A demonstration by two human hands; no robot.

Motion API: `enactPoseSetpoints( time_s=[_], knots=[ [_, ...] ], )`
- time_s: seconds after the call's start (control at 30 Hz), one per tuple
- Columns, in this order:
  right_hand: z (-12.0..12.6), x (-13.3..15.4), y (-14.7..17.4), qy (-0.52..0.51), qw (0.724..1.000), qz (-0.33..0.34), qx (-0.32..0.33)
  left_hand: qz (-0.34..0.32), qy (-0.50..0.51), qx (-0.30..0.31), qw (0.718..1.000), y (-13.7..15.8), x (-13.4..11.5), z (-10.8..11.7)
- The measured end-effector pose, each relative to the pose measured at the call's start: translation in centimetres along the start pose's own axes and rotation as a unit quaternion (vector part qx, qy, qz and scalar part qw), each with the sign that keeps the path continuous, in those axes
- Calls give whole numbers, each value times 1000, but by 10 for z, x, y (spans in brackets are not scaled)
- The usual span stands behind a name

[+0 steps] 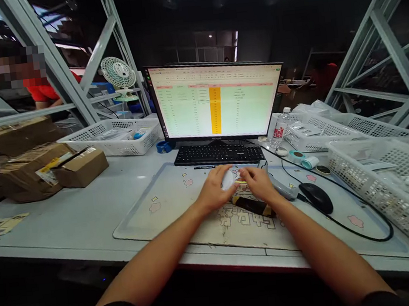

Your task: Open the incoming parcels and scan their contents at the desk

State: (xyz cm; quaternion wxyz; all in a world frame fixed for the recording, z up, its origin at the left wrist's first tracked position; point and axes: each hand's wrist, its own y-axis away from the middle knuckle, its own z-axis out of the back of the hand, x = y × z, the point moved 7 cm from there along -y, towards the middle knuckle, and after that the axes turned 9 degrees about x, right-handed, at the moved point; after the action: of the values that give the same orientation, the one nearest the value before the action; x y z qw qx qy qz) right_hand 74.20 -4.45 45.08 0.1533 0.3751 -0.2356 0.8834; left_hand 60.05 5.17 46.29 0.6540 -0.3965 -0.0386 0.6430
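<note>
My left hand (214, 190) is closed around a small white rounded object (227, 180), perhaps a roll; its exact kind is unclear. Close beside it on the right, my right hand (258, 182) has its fingers bent inward toward the object. Whatever is between those fingertips is hidden. Beneath the hands lies a desk mat (173, 202) with cartoon prints. A black and yellow tool (252, 205), like a utility knife, rests on the mat between my wrists. Partly behind my right hand is a grey handheld scanner (284, 187).
A black keyboard (219, 153) stands before a monitor (185, 106) with a spreadsheet. A mouse (316, 197) and looping cable lie right, near white baskets (383, 187), small rolls (310, 162) and a bottle (280, 124). Cardboard boxes (82, 168) sit left; a person in red (39, 90) is beyond.
</note>
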Motion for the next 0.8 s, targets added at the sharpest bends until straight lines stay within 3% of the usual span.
enactPoseSetpoints(
  time_s=[0.07, 0.13, 0.27, 0.4, 0.53, 0.7, 0.8],
  knots=[
    [24, -4, -25, 186, 981, -41, -22, 67, -6, -17, 998, -2, 26, 7],
    [33, -8, -52, 283, 955, -84, 2, 111, -11, -23, 994, -2, 46, 12],
    [18, -21, -92, 310, 940, -127, 65, 147, 3, -25, 989, -1, 65, 18],
    [-4, -34, -102, 312, 937, -127, 92, 163, 15, -32, 986, 1, 71, 21],
    [-5, -30, -107, 281, 947, -122, 100, 156, 32, -25, 987, 1, 70, 21],
    [-4, 11, -91, 185, 977, -61, 84, 124, 63, -47, 989, 2, 67, 25],
    [-27, 31, -50, -74, 992, -12, 101, 21, 68, -81, 994, 3, 44, 27]
  ],
)
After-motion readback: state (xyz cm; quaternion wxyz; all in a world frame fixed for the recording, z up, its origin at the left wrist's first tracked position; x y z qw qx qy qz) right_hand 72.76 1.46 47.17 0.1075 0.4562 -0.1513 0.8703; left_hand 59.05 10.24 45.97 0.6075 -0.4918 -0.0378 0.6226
